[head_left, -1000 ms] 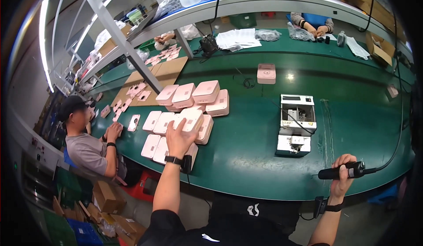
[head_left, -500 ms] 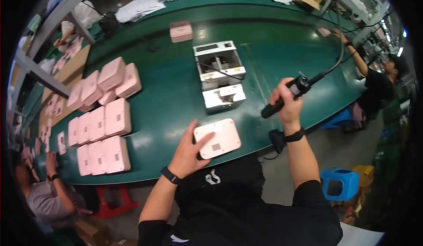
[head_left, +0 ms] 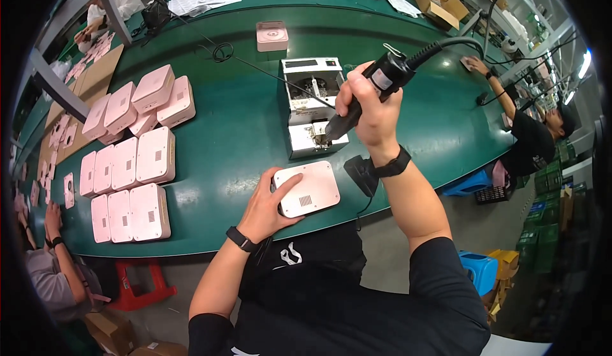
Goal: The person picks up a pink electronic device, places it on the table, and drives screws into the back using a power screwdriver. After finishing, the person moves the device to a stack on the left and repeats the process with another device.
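Note:
My left hand [head_left: 260, 208] grips the near left corner of a pale pink plastic housing [head_left: 313, 190], its thumb lying across the top. The housing rests flat on the green table, vented face up, with small holes at its corners. Wrapped round a black corded electric screwdriver [head_left: 390, 75] is my right hand [head_left: 373, 115]. The screwdriver slants down to the left, its lower end at the front of a white screw feeder [head_left: 305, 140]; whether its tip touches a screw is too small to tell. A black device [head_left: 361, 176] hangs beside my right wrist.
Several pink housings [head_left: 155, 156] stand in rows and a pile on the left. Another pink housing [head_left: 272, 41] sits beyond the feeder. A thin black cable [head_left: 245, 62] crosses the table. Co-workers sit at left [head_left: 54, 279] and right [head_left: 535, 136]. A red stool [head_left: 137, 287] stands below the table.
My right hand has carried the screwdriver leftward to the feeder's front. My left hand keeps its hold on the housing. The view has shifted slightly.

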Demonstrator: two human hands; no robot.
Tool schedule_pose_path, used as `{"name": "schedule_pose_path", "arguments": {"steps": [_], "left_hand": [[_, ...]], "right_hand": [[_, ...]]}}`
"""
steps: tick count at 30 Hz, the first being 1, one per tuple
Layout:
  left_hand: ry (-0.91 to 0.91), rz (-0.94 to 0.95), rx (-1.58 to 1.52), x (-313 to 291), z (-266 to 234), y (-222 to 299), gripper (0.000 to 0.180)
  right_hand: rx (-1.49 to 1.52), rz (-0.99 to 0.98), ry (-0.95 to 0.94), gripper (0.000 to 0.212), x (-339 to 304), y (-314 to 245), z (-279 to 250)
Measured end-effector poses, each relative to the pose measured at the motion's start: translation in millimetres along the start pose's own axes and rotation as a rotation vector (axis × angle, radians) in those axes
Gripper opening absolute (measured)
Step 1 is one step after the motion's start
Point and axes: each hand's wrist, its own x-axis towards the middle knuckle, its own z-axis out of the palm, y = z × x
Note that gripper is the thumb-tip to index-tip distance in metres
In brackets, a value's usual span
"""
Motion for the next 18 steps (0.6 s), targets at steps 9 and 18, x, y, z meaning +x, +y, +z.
{"name": "schedule_pose_path", "arguments": {"steps": [9, 18], "left_hand": [[0.016, 0.007, -0.012, 3, -4, -5, 0.087], [0.011, -0.004, -0.004, 3, 1, -5, 0.087]], "right_hand": [[0.022, 0.07, -0.004, 0.012, -25, -8, -5], [-0.014, 0.084, 0.015, 0.012, -44, 16, -13]]}}
